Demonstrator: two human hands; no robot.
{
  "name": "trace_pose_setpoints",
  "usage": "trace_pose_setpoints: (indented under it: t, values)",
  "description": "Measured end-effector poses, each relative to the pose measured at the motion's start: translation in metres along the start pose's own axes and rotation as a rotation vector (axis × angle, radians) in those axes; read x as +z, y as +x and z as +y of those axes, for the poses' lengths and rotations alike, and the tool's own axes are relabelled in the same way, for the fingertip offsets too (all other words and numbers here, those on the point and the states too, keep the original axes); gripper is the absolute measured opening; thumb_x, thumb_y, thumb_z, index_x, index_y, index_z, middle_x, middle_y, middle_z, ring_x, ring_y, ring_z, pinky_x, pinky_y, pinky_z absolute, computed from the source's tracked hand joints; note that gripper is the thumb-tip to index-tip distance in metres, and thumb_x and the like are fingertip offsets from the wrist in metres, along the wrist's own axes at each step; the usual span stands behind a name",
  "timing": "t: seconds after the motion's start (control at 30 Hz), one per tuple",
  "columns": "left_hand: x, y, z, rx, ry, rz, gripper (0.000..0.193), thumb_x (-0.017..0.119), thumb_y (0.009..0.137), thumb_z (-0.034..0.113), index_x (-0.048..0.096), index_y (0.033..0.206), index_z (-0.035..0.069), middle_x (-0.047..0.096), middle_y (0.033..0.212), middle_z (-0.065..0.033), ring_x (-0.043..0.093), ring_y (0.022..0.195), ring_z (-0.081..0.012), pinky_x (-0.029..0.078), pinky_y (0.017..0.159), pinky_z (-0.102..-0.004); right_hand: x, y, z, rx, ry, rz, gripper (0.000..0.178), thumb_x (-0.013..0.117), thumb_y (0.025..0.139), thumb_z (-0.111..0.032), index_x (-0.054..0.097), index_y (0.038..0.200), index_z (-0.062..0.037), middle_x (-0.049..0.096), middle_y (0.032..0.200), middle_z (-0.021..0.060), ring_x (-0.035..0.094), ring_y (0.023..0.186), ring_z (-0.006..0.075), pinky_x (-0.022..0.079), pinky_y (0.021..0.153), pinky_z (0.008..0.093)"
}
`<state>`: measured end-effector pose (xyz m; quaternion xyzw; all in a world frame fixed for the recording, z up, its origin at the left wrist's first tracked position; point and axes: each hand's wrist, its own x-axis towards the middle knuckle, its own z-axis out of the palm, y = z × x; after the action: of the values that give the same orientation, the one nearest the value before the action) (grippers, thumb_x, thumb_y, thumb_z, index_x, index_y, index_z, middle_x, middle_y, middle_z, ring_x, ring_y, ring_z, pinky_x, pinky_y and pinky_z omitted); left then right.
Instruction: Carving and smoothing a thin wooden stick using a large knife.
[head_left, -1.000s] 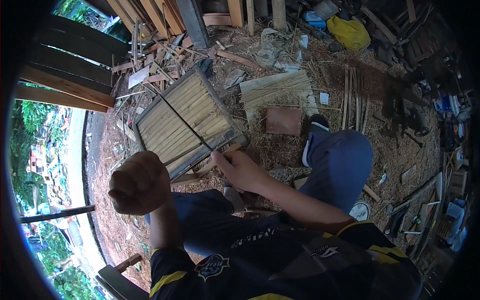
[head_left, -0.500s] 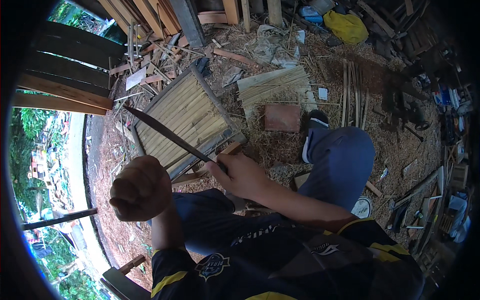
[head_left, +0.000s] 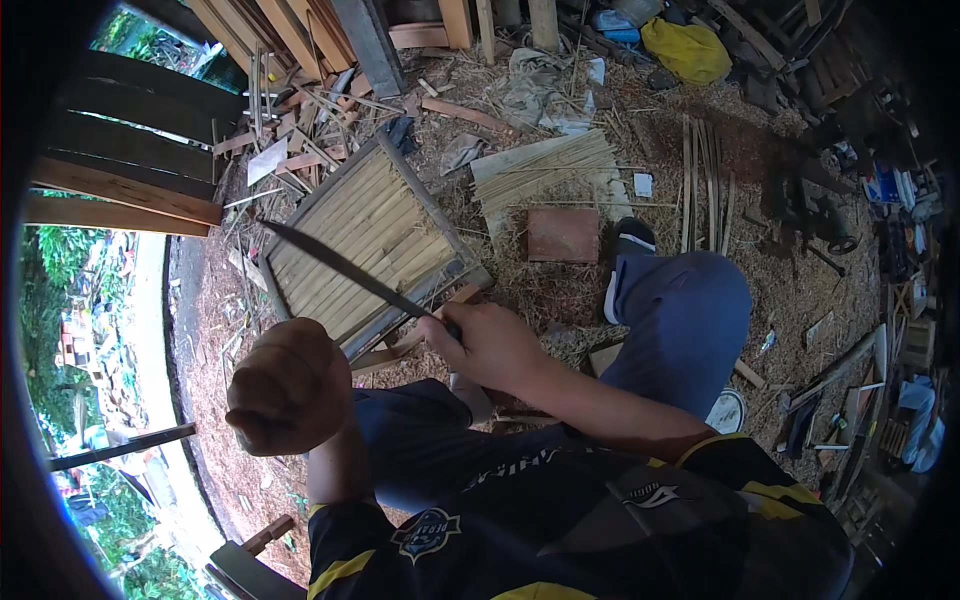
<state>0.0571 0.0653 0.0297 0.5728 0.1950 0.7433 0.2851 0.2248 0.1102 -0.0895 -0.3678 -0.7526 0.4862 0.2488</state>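
My left hand (head_left: 290, 385) is raised close to the camera, its fingers curled into a fist; whether anything is inside cannot be seen. My right hand (head_left: 490, 345) is wrapped around the handle end of a machete (head_left: 345, 268). The long dark blade slants up and leftward, passing over a framed panel of bamboo slats (head_left: 365, 225) on the ground. Its tip is beyond the left fist and apart from it. Just behind the right hand shows the end of a light wooden piece (head_left: 465, 293).
My bent knee (head_left: 685, 310) is at the right. Ahead lie a reddish square slab (head_left: 563, 235), a bundle of thin bamboo strips (head_left: 545, 170) and long slats (head_left: 705, 185). Wood scraps (head_left: 290, 150) are piled at the far left; a yellow sack (head_left: 688, 50) sits at the back.
The machete's tip has shifted slightly right and down. My left fist has moved a little right and down, still closed. The right hand keeps its hold.
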Motion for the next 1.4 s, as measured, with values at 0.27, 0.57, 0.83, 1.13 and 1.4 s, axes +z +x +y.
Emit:
trace_pose_setpoints:
  t: [0.27,0.57,0.83,1.13,1.4]
  values:
    - [-0.006,-0.001,-0.003,0.065,0.058,0.026,0.051,0.039,0.107,0.048,0.036,0.067,0.018,0.031,0.050,0.0032,0.028,0.042,-0.0126,0.023,0.043,-0.0303,0.004,0.003,0.005,0.012,-0.040,-0.008,0.051,0.056,0.102,-0.046,0.064,0.075,-0.0034,0.061,0.061,0.0186,0.066,0.062,0.0414,0.053,0.060,0.0507]
    - [-0.013,-0.001,-0.005,0.075,0.021,0.034,0.050,0.039,0.107,0.047,0.036,0.068,0.017,0.032,0.052,0.0032,0.026,0.043,-0.0124,0.021,0.044,-0.0302,0.011,0.010,0.019,0.075,-0.173,0.064,0.053,0.054,0.101,-0.051,0.066,0.077,-0.0050,0.063,0.062,0.0179,0.067,0.063,0.0413,0.054,0.061,0.0500]
    - [-0.011,-0.005,0.001,0.051,-0.033,0.083,0.052,0.039,0.107,0.050,0.037,0.068,0.016,0.031,0.052,0.0027,0.024,0.043,-0.0122,0.020,0.045,-0.0310,0.019,0.012,0.049,0.099,-0.181,0.072,0.056,0.052,0.101,-0.053,0.071,0.085,-0.0031,0.065,0.068,0.0215,0.067,0.068,0.0435,0.054,0.064,0.0526]
    - [-0.006,-0.008,0.005,0.032,0.040,0.009,0.051,0.039,0.106,0.049,0.035,0.067,0.016,0.024,0.052,0.0027,0.021,0.045,-0.0126,0.017,0.046,-0.0327,0.014,0.017,0.069,0.201,-0.239,0.014,0.065,0.047,0.101,-0.059,0.075,0.089,-0.0015,0.070,0.080,0.0252,0.070,0.081,0.0445,0.056,0.076,0.0531]
    - [-0.005,-0.005,0.005,0.074,0.029,0.016,0.048,0.042,0.105,0.046,0.033,0.068,0.016,0.021,0.052,0.0021,0.018,0.047,-0.0123,0.015,0.046,-0.0328,0.020,0.025,0.124,0.324,-0.337,-0.027,0.074,0.041,0.102,-0.061,0.071,0.087,0.0044,0.070,0.082,0.0285,0.069,0.083,0.0458,0.054,0.079,0.0535]
